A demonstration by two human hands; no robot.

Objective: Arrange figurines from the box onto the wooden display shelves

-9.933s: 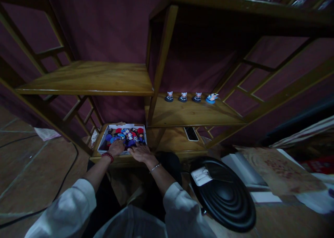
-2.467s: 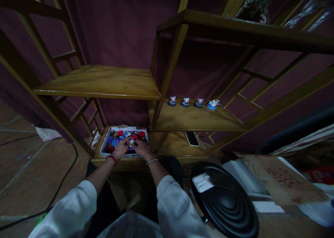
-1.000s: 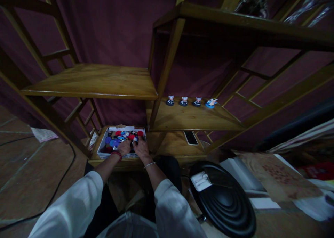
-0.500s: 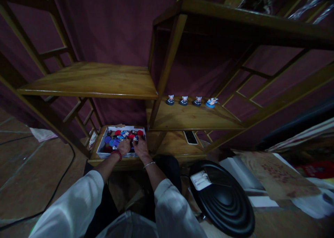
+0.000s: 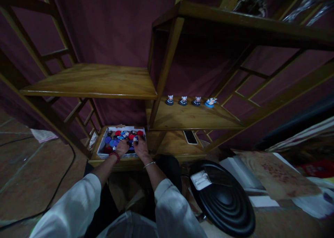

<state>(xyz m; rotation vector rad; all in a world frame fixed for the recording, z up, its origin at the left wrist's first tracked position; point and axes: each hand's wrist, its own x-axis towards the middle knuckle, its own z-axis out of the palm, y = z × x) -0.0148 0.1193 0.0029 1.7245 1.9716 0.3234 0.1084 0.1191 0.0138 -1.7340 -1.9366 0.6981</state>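
A white cardboard box [image 5: 100, 151] on the low shelf holds several small figurines with red, blue and purple round bases [image 5: 114, 142]. My right hand [image 5: 141, 148] is closed around a small figurine [image 5: 135, 139], held over the right part of the box. Beside it, my left hand [image 5: 122, 148] reaches over the box's front wall among the figurines. Its fingertips are small and partly hidden, so whether they grip one does not show. On the raised shelf to the right stand three alike dark-based figurines [image 5: 183, 101] and a blue one [image 5: 210, 102] in a row.
A wooden shelf board [image 5: 91, 80] juts out above the box, and an upright post [image 5: 167, 71] stands to its right. A phone [image 5: 190, 137] lies on the low shelf. Near my right side is a black round stool [image 5: 224, 199], with sheets and packaging [image 5: 276, 175] beyond.
My left hand has shifted slightly left, away from my right hand. The right hand keeps the figurine in nearly the same spot, now more plainly visible.
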